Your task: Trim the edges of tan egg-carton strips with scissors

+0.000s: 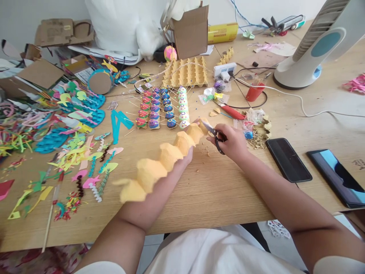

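Note:
A yellow egg carton strip, a row of several cups, slants over the table. My left hand supports it from beneath, close to the far end; most of its fingers are hidden behind the cups. In my right hand is a pair of black-handled scissors, fingers closed on the handles. The blades touch or overlap the strip's far end; whether they are parted I cannot tell. Just beyond stand painted egg carton rows in white, dark blue, purple and red, with thin sticks poking out.
An uncut egg carton tray lies behind the painted rows. Paper cutouts and craft scraps spread over the left side. To the right are a red cup, carton crumbs, two phones and a fan.

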`<move>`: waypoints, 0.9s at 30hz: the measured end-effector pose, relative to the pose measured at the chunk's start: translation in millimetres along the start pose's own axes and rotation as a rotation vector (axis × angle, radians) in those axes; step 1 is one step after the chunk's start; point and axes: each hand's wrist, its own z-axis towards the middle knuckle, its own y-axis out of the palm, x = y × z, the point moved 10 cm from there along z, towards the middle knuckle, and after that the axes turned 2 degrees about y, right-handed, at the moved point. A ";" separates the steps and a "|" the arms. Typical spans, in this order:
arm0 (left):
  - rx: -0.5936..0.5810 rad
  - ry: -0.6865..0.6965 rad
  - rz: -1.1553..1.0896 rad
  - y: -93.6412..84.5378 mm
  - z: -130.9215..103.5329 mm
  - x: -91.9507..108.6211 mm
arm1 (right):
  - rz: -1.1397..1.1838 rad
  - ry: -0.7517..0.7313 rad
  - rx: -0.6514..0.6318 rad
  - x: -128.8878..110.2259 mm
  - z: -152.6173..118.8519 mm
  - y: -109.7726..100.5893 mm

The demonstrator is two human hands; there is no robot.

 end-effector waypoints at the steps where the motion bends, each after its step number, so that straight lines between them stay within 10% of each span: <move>1: -0.023 0.051 -0.019 2.3 0.1 7.9 | 0.138 0.086 -0.005 6.3 -0.1 2.7; 9: -0.075 0.157 0.020 3.7 -10.3 40.5 | 0.990 0.620 -0.182 21.9 -13.3 47.8; 20: -0.037 0.351 0.241 3.2 -14.1 50.6 | 1.376 0.788 -0.277 16.0 -21.5 67.4; 27: -0.031 -0.120 -0.220 14.2 -13.2 6.9 | 1.427 0.696 -0.182 21.3 -9.3 49.1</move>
